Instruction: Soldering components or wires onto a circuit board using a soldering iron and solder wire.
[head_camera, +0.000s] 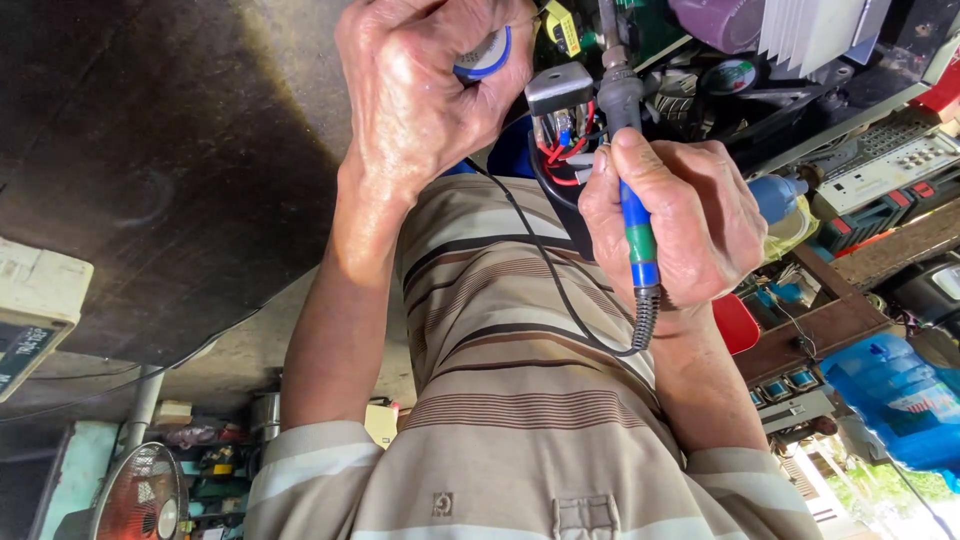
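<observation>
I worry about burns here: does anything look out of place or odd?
Yes. The black cord of the soldering iron in the right hand loops across the striped shirt. Loose red wires bunch up by the iron. The left hand grips a solder spool. Nothing looks spilled.

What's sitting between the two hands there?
In the head view, a small grey metal part with red wires lies between the left hand, gripping a solder roll, and the right hand, gripping a soldering iron.
</observation>
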